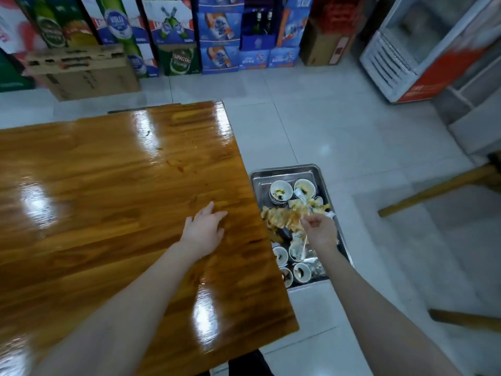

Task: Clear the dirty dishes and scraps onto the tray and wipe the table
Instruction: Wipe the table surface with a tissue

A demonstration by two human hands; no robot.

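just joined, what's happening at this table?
A person is clearing a wooden table. The left hand rests flat near its right edge. The right hand is over the metal tray beside the table, fingers curled above the scraps; whether it holds anything is unclear. Dirty bowls already sit in the tray. Small smears show on the table.

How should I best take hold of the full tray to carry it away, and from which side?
I would grip the tray by its raised rim at the two short ends, coming from the open right side. Cups and scraps fill the middle, and the table edge overlaps its left rim.
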